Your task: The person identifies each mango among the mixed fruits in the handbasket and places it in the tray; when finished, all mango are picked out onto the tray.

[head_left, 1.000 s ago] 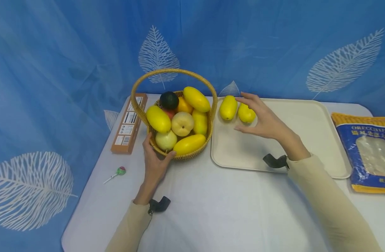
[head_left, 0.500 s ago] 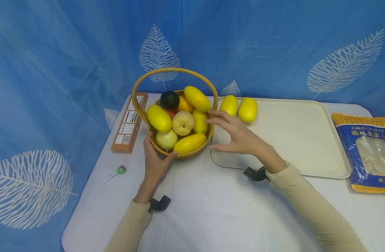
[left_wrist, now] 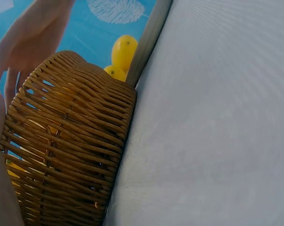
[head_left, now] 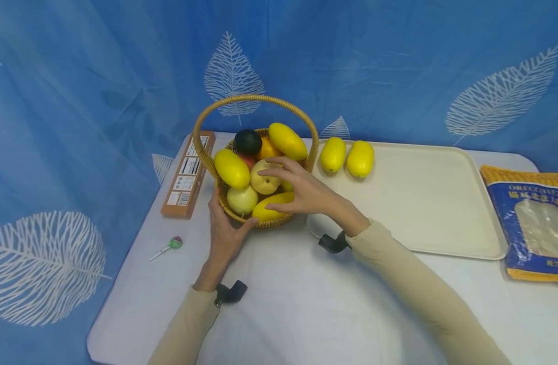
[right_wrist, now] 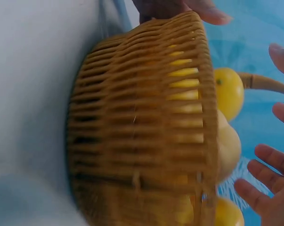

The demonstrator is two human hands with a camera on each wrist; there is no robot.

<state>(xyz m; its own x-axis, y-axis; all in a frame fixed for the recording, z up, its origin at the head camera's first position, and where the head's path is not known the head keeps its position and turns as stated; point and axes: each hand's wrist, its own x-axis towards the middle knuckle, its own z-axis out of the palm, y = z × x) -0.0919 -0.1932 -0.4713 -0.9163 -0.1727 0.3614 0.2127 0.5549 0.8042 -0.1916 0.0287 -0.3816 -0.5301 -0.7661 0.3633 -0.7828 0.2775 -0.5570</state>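
Observation:
A wicker basket (left_wrist: 71,146) with a tall handle (head_left: 255,98) holds several pieces of fruit. My left hand (head_left: 226,234) grips its near left side, thumb at the rim and fingers along the outer wall. Over the basket's right part reaches my right hand (head_left: 304,190), fingers spread and apart, holding nothing. Below those fingers lies a pale peach-like fruit (head_left: 262,178), partly covered in the head view. An oblong yellow fruit (head_left: 266,209) sits by the right thumb. Around them are a pale green round fruit (head_left: 242,200), a dark green fruit (head_left: 247,142) and more yellow ones (head_left: 232,169).
Right of the basket, a cream tray (head_left: 425,203) carries two yellow fruits (head_left: 360,159). A blue and yellow pasta bag (head_left: 534,218) lies beyond its right edge. On the left are a brown box (head_left: 187,175) and a lollipop (head_left: 175,242). A blue curtain (head_left: 375,66) hangs behind.
My right hand has moved left from the yellow fruits on the tray to above the basket, its fingers staying spread. The left hand keeps its hold on the basket.

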